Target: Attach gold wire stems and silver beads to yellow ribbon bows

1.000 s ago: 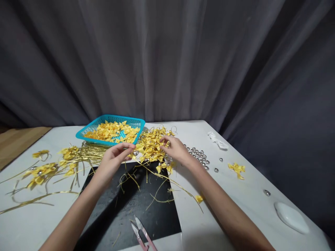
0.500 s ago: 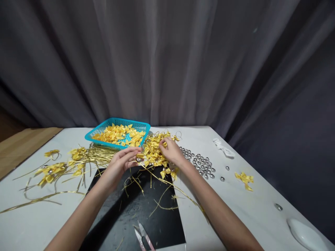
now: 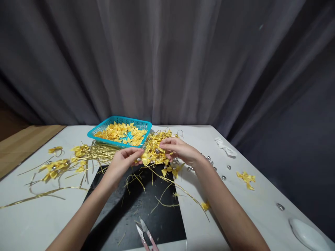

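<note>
Near the middle of the table, my left hand [image 3: 124,158] is closed, thumb and fingers pinching a yellow ribbon bow [image 3: 145,157] with a silver bead beside the fingertips. My right hand [image 3: 181,150] is just right of it, its fingers closed in a pinch; what they hold is too small to make out. Both hands are over the near side of a pile of yellow bows [image 3: 157,139] with gold wires. A silver bead [image 3: 157,151] shows between the hands. Part of the loose silver beads [image 3: 211,162] is hidden behind my right hand and forearm.
A blue basket [image 3: 94,133] of yellow bows stands at the back, gold wires [image 3: 103,152] before it. Pink-handled thread snips [image 3: 145,233] lie on a black mat [image 3: 162,223]. Finished-looking bows [image 3: 56,167] lie left, a loose bow [image 3: 246,179] and white dish [image 3: 309,233] right.
My right hand has drawn back a little from the pile to the right, now covering more beads. My left hand has shifted slightly right, and the bow at its fingertips shows more plainly.
</note>
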The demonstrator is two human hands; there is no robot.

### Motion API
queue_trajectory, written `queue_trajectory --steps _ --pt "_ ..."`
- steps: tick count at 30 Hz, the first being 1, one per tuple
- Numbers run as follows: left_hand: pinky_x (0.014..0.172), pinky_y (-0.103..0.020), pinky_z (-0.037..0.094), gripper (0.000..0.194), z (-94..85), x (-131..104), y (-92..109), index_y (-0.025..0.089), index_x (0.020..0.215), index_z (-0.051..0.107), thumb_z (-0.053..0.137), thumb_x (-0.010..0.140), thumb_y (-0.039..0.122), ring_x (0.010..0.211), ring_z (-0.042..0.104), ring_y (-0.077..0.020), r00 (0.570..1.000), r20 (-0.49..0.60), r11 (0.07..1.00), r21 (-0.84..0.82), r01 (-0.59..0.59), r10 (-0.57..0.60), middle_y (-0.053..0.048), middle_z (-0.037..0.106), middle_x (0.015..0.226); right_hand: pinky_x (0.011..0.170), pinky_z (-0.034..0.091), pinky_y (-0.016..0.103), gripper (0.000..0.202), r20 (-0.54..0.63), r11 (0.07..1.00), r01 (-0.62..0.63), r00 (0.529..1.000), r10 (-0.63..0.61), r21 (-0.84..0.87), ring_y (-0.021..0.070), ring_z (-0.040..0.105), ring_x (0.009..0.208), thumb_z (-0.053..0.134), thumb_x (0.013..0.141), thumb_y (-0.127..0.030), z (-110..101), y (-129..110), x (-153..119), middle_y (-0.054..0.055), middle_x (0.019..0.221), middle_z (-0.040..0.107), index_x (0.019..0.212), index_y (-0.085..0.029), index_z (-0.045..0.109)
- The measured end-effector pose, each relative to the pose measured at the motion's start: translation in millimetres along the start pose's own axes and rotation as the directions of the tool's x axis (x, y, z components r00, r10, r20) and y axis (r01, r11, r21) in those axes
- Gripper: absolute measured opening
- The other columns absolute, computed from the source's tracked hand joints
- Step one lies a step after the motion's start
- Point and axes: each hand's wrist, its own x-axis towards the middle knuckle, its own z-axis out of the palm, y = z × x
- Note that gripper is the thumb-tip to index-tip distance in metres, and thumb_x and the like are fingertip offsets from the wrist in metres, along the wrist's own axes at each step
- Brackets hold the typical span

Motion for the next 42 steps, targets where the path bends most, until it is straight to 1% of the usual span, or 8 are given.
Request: queue_trajectory --steps 5,8,18,25,29,32,36,42 --pt "0.067 -0.023 0.049 0.032 -2.0 -1 0 0.017 0.082 0.073 0.072 0.064 0.044 0.067 0.062 -0.0137 1.000 0.006 0.999 -0.041 -0.008 0.008 -0.004 0.072 0.083 0.040 0.038 0.016 0.009 0.105 0.998 -0.027 0.994 0.021 0.056 0.0041 0.046 0.043 0.055 0.083 -0.024 1 -2 -3 -0.002 0.063 0.055 0.080 -0.018 0.049" --pt "0.071 -0.023 0.050 0.028 -3.4 -2 2 0.017 0.085 0.073 0.070 0.067 0.040 0.076 0.064 -0.0156 0.999 0.023 0.995 -0.096 -0.034 0.037 -0.006 0.072 0.096 0.042 0.040 0.015 0.007 0.106 0.999 -0.028 0.994 0.025 0.030 0.0048 0.050 0.046 0.057 0.080 -0.022 0 -4 -6 -0.003 0.060 0.052 0.078 -0.017 0.053" --pt "0.073 -0.024 0.049 0.037 -2.2 -7 8 0.015 0.097 0.071 0.071 0.066 0.037 0.082 0.064 -0.0168 0.997 0.069 0.997 -0.070 -0.011 0.016 -0.009 0.071 0.101 0.044 0.040 0.015 0.021 0.142 1.000 0.010 0.990 -0.007 -0.016 0.0044 0.048 0.049 0.070 0.071 -0.032 3 -5 -8 -0.003 0.060 0.051 0.075 -0.014 0.059" --pt "0.077 -0.030 0.049 0.039 -1.2 -9 11 0.015 0.098 0.071 0.072 0.063 0.033 0.089 0.064 -0.0221 0.997 0.073 0.999 -0.049 0.008 -0.005 -0.010 0.071 0.101 0.055 0.048 0.016 0.006 0.073 1.000 0.028 0.997 -0.028 0.008 0.0070 0.058 0.066 0.055 0.083 -0.019 6 -10 -14 0.000 0.075 0.054 0.078 -0.015 0.053" --pt "0.061 -0.026 0.048 0.037 1.4 -13 14 0.017 0.093 0.071 0.070 0.064 0.039 0.091 0.062 -0.0235 0.997 0.071 0.989 0.138 -0.049 0.040 -0.011 0.069 0.105 0.053 0.049 0.016 0.009 0.068 0.999 0.000 0.998 -0.003 0.043 0.0063 0.058 0.059 0.050 0.087 -0.020 9 -9 -12 0.001 0.070 0.056 0.080 -0.016 0.047" --pt "0.052 -0.024 0.043 0.042 5.2 -15 13 0.015 0.094 0.070 0.071 0.062 0.043 0.081 0.061 -0.0219 0.992 0.104 0.962 0.259 -0.091 0.066 -0.011 0.071 0.096 0.045 0.046 0.015 0.009 0.117 0.999 -0.027 0.993 0.022 0.043 0.0061 0.056 0.050 0.048 0.088 -0.020 13 -7 -9 0.001 0.067 0.059 0.081 -0.016 0.047" --pt "0.051 -0.024 0.039 0.037 9.3 -15 10 0.016 0.086 0.070 0.070 0.063 0.045 0.066 0.059 -0.0179 0.988 0.104 0.951 0.277 -0.139 0.115 -0.006 0.071 0.075 0.040 0.043 0.015 0.011 0.164 0.999 -0.040 0.986 0.036 0.018 0.0068 0.055 0.045 0.047 0.089 -0.020 19 -6 -9 -0.001 0.061 0.057 0.079 -0.016 0.048" --pt "0.055 -0.024 0.038 0.029 7.3 -13 11 0.018 0.062 0.066 0.066 0.068 0.047 0.057 0.053 -0.0146 0.972 0.138 0.937 0.270 -0.220 0.189 -0.001 0.063 0.061 0.044 0.044 0.016 0.024 0.238 0.999 -0.003 0.971 0.014 -0.045 0.0048 0.055 0.050 0.051 0.087 -0.040 22 -6 -11 0.004 0.084 0.063 0.089 -0.016 0.053"
